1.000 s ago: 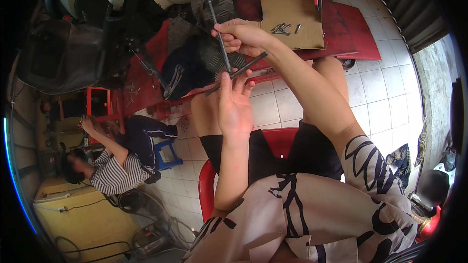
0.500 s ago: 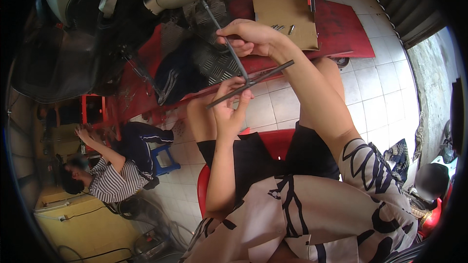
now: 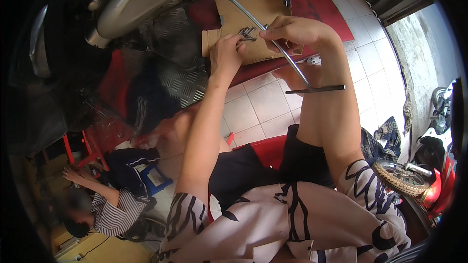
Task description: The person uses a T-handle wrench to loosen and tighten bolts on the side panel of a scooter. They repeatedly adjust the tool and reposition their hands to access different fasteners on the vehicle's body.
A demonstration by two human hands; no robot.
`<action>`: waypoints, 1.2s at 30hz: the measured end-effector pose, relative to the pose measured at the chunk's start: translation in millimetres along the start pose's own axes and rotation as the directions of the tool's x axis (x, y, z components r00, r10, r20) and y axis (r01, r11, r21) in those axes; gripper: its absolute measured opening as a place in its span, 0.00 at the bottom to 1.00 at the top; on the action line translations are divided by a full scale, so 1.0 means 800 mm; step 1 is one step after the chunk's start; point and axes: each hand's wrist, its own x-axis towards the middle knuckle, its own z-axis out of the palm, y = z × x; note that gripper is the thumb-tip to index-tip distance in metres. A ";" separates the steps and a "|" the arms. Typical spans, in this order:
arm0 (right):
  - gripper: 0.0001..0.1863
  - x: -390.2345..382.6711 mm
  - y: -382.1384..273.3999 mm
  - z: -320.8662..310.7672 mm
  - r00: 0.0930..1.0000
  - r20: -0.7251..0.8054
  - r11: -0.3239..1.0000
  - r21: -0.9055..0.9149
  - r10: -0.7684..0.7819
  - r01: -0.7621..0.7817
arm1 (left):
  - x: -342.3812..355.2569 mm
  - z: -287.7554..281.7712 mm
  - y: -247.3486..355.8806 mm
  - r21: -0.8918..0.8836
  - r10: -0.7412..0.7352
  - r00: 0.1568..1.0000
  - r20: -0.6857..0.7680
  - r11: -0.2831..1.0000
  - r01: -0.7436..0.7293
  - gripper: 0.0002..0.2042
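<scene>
In my right hand the fingers are closed around the shaft of a T-handle wrench. The wrench slants, its socket end up over the cardboard box and its crossbar down above my right leg. My left hand reaches over the near left edge of the open cardboard box. Its fingers are bent and pinched at a few metal bolts lying in the box. One bolt appears to be between the fingertips, which are partly hidden behind the hand.
The box rests on a red platform with a dark treadplate mat. A motorcycle's pale body panel overhangs the left. Another person in a striped shirt sits at lower left by a blue stool. A red motorcycle stands at right.
My left hand has let go of the wrench near its crossbar and moved up to the bolts in the box. My right hand has swung the wrench rightward, away from the motorcycle.
</scene>
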 end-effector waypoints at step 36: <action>0.28 0.019 0.002 0.031 0.994 0.044 0.991 0.084 -0.104 0.100 | 0.016 -0.045 -0.063 -0.903 -0.478 0.772 0.418 -0.309 0.298 0.08</action>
